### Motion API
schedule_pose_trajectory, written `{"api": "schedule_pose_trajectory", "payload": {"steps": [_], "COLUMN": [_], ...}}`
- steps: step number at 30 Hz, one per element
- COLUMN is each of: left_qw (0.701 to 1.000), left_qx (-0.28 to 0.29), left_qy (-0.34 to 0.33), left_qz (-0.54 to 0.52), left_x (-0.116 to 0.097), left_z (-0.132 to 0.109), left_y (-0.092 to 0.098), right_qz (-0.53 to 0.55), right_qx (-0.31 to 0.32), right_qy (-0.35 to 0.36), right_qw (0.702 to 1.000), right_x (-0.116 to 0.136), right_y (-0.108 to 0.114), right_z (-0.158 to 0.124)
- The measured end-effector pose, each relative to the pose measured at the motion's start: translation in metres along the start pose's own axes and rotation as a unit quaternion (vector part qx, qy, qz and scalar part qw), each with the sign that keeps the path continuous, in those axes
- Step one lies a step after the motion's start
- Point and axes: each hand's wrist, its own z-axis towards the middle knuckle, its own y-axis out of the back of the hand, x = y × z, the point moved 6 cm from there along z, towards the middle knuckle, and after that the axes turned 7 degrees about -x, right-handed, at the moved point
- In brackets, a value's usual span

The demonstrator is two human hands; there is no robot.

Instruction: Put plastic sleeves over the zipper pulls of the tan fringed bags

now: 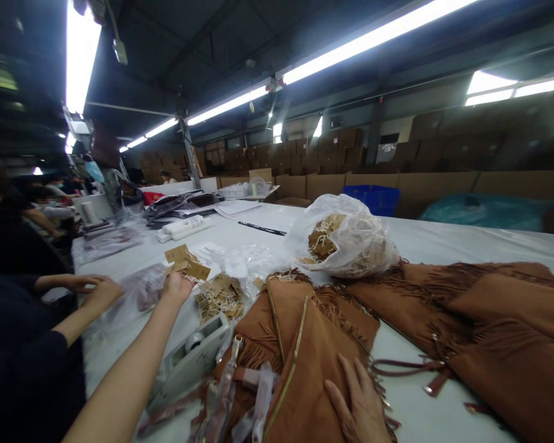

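My left hand [179,287] is closed on brown paper tags [187,261] with white strings, held up at left of centre. Just right of it, a pile of similar tags [220,296] lies on the table. My right hand [357,400] rests with fingers spread on a brown fringed suede bag [305,351] with gold zips. Plastic-wrapped straps [226,394] lie at the bag's left side. A clear plastic bag [362,237] full of tags stands behind the suede bag.
More fringed suede pieces [503,332] cover the right side of the white table [425,243]. A grey tape dispenser [191,357] sits by my left forearm. At the left, a person's hands [96,294] are near plastic-wrapped items [141,289]. A blue bin [373,198] stands beyond the table.
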Motion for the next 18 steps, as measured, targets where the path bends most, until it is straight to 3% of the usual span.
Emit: {"api": "schedule_pose_trajectory", "payload": {"steps": [5, 8, 11, 14, 18], "left_qw": [0.99, 0.981, 0.97, 0.954, 0.935], "left_qx": [0.001, 0.029, 0.081, 0.148, 0.209], "left_qy": [0.067, 0.11, 0.146, 0.174, 0.203], "left_qz": [-0.12, -0.156, -0.179, -0.196, -0.203], "left_x": [-0.024, -0.038, -0.051, -0.064, -0.081], "left_z": [-0.01, -0.028, -0.051, -0.079, -0.118], "left_y": [-0.006, -0.011, -0.02, -0.035, -0.051], "right_qz": [0.047, 0.095, 0.169, 0.228, 0.243], "right_qx": [0.038, 0.011, -0.002, 0.05, 0.085], "right_qy": [-0.041, -0.103, -0.211, -0.295, -0.307], "right_qw": [0.997, 0.99, 0.963, 0.927, 0.916], "right_x": [0.007, 0.008, -0.004, -0.013, -0.003], "right_y": [0.014, 0.05, 0.08, 0.084, 0.071], "right_z": [0.012, 0.008, -0.015, -0.046, -0.068]}}
